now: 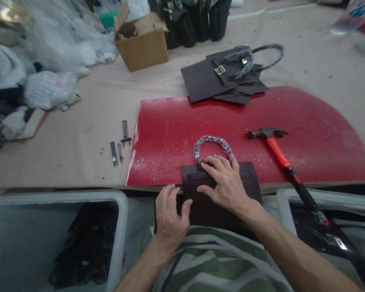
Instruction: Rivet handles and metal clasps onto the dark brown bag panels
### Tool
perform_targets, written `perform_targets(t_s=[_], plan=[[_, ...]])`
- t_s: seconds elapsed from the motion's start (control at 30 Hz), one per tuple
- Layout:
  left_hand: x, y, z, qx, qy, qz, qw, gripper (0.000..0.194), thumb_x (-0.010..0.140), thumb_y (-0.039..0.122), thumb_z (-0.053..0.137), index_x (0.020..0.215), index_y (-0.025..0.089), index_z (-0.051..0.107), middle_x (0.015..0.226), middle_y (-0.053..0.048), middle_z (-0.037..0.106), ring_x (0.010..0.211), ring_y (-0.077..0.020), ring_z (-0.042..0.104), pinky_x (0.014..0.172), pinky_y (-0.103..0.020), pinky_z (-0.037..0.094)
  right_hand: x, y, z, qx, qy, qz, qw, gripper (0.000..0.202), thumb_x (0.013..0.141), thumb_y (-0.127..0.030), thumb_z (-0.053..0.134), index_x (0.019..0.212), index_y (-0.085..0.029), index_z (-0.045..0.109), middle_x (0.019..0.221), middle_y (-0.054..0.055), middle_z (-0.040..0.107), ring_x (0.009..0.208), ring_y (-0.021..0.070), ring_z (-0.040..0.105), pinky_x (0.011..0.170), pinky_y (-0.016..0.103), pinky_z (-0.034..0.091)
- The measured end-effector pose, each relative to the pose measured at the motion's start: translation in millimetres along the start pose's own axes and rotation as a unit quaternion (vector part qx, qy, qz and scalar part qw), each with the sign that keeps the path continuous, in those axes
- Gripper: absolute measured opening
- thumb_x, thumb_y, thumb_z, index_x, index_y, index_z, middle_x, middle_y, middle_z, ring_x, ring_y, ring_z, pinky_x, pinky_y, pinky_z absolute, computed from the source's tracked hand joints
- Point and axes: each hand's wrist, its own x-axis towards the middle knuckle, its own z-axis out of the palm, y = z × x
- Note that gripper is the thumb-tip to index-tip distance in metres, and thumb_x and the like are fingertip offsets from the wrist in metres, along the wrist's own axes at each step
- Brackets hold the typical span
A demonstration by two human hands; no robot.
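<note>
A dark brown leather panel (251, 182) lies over the front edge of the red board (167, 134), its wrapped loop handle (211, 139) pointing away from me. My right hand (226, 182) rests on the panel's top part with its fingers spread, fingertips at the base of the handle. Just left of the panel is my left hand (172, 209), fingers apart and holding nothing, the thumb near the panel's edge. A hammer (278, 150) with an orange and black grip lies on the board to the right.
Small metal tools (113, 154) lie left of the board. Behind it are stacked dark panels with handles (200, 79), a cardboard box (146, 50) and black bags (217, 20). Plastic wrapping (51, 87) fills the left. Bins (123, 211) stand below the table edge on both sides.
</note>
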Motion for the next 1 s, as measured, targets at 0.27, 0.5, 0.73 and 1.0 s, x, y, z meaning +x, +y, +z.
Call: perform_targets(t_s=[0.27,0.5,0.73,1.0], plan=[[-6,14,27.9,-0.319,-0.148,-0.302,0.886,0.036,0.093,0.043,0.056,0.111,0.015,0.071,0.102,-0.009,0.076,0.092,-0.0238,0.069,0.085,-0.035,0.054,4,3,0,0.006,0.003,-0.002,1.0,0.059,0.079,-0.052,0.077,0.128,-0.021,0.066,0.136,0.01,0.061,0.129,0.0329,0.048,0.122,0.059,0.014],[0,11,28.8,-0.311,-0.151,-0.297,0.89,0.033,0.091,0.041,0.056,0.106,0.016,0.073,0.097,-0.005,0.075,0.086,-0.0217,0.066,0.08,-0.031,0.05,6,4,-2,0.004,-0.002,-0.021,1.0,0.061,0.078,-0.052,0.078,0.128,-0.019,0.065,0.135,0.011,0.061,0.128,0.0327,0.049,0.122,0.058,0.015],[-3,9,26.6,-0.275,-0.132,-0.265,0.915,0.033,0.09,0.04,0.056,0.102,0.016,0.074,0.091,-0.005,0.076,0.081,-0.0209,0.066,0.076,-0.03,0.05,4,-4,-1,0.001,0.006,-0.011,1.0,0.058,0.078,-0.05,0.079,0.126,-0.02,0.067,0.137,0.011,0.061,0.128,0.0332,0.05,0.122,0.056,0.019],[1,4,39.9,-0.285,-0.118,-0.257,0.916,0.033,0.089,0.039,0.056,0.104,0.016,0.074,0.095,-0.008,0.077,0.086,-0.0232,0.069,0.081,-0.032,0.053,5,-3,1,-0.009,-0.015,-0.004,1.0,0.062,0.08,-0.052,0.076,0.131,-0.019,0.064,0.14,0.011,0.058,0.132,0.0344,0.046,0.122,0.056,0.018]])
